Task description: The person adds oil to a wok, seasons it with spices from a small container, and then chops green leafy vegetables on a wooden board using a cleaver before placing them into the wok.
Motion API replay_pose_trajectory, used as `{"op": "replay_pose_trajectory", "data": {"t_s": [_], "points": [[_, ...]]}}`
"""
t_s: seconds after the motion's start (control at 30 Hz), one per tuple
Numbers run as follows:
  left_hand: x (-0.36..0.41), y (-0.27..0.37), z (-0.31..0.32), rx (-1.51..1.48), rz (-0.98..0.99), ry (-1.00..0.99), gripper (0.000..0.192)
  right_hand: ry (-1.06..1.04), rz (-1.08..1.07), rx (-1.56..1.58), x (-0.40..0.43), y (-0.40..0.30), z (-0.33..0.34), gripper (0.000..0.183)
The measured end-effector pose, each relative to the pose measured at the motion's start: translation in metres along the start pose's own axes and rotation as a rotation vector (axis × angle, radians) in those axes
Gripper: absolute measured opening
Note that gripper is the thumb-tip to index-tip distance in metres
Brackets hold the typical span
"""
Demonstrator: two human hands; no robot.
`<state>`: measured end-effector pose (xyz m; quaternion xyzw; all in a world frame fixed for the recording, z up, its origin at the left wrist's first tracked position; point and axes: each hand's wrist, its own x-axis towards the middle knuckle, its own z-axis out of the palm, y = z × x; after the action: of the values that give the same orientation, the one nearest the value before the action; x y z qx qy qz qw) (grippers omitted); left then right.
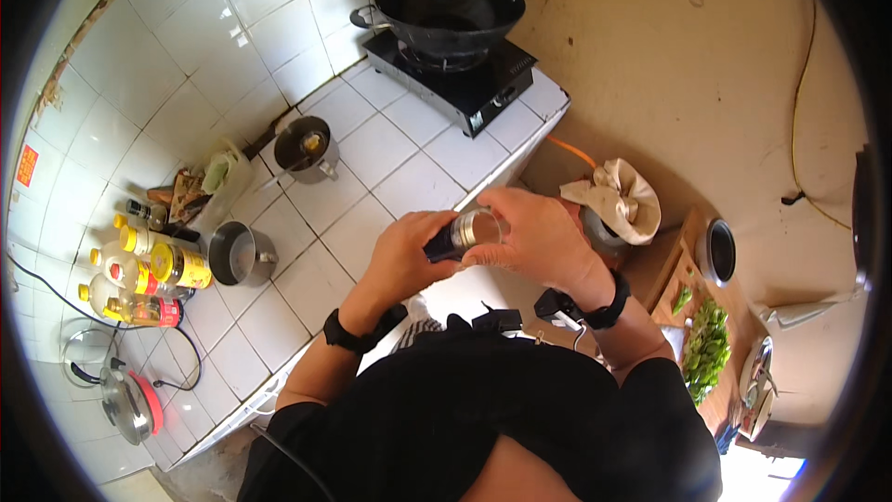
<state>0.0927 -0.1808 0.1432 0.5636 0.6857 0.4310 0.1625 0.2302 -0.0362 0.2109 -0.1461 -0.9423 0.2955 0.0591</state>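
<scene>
My left hand [411, 258] is closed around a small dark-labelled jar [446, 240], which lies tilted in front of my chest near the counter's edge. The fingers and thumb of my right hand [536, 237] are around a clear round cap or lid [488, 225] at the jar's gold-coloured end. Whether the cap is joined to the jar cannot be told. Beyond my hands a black wok [449, 10] sits on a black single-burner cooktop [453, 94]. On the counter to the left stands a metal mug-like pot [306, 150] with something yellowish inside; another metal mug [242, 254] is nearer the bottles.
Several sauce and oil bottles [143, 310] stand at the left of the white tiled counter [355, 223], with a glass lid [125, 408] and black cable nearby. Chopped greens [707, 348] lie on a wooden surface at right, beside a dark bowl [718, 252]. A cloth-covered container [627, 202] is low behind my right hand.
</scene>
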Motion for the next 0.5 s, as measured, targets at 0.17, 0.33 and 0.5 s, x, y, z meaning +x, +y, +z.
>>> {"op": "replay_pose_trajectory", "data": {"t_s": [0.17,0.33,0.5], "points": [[0.016,-0.017,-0.01,0.094,0.012,0.062,0.055,-0.076,-0.088,0.068,0.035,0.007,-0.004,0.032],[0.035,-0.028,-0.015,-0.103,-0.129,0.022,0.055,0.0,-0.474,0.138,0.067,0.02,-0.013,0.02],[0.056,-0.03,-0.014,-0.281,-0.187,0.01,0.055,-0.096,-0.604,0.251,0.092,0.045,-0.026,0.027]]}}
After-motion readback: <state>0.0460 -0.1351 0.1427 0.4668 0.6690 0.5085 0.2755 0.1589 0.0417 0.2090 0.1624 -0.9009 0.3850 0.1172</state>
